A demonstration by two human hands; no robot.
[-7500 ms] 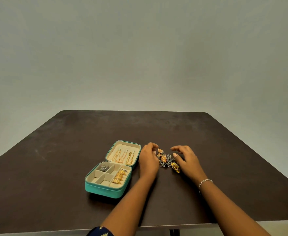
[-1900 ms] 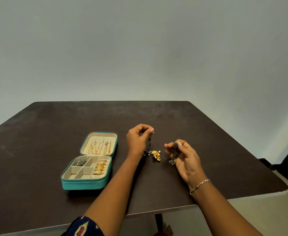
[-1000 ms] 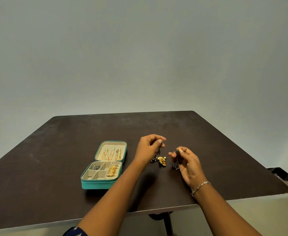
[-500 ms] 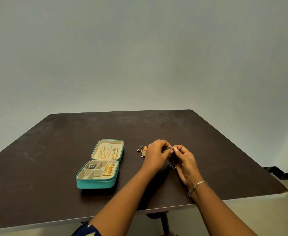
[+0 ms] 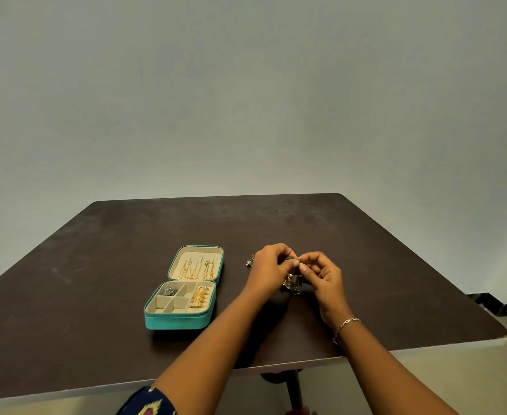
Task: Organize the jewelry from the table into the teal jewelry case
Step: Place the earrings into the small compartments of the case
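In my feed the teal jewelry case (image 5: 176, 322) lies open on the table (image 5: 96, 295), left of centre in the lower half of the frame. Its lid is flat behind the base, with gold chains (image 5: 197, 268) strung across the lining. In the base, a small silver piece (image 5: 170, 292) sits in the far-left compartment and a row of gold rings (image 5: 200, 298) fills the right-hand strip. To the right of the case, my left hand (image 5: 268, 271) and right hand (image 5: 321, 277) meet above the tabletop, fingers curled. Both pinch a dark jewelry piece (image 5: 289, 258) between thumb and fingertips. A gold piece (image 5: 288, 283) hangs just below that pinch; I cannot tell whether it is joined to the dark one. A tiny silver item (image 5: 249, 262) lies just left of my left hand. A thin bracelet (image 5: 346, 323) circles my right wrist, and a patterned sleeve (image 5: 153, 402) shows at the bottom edge.
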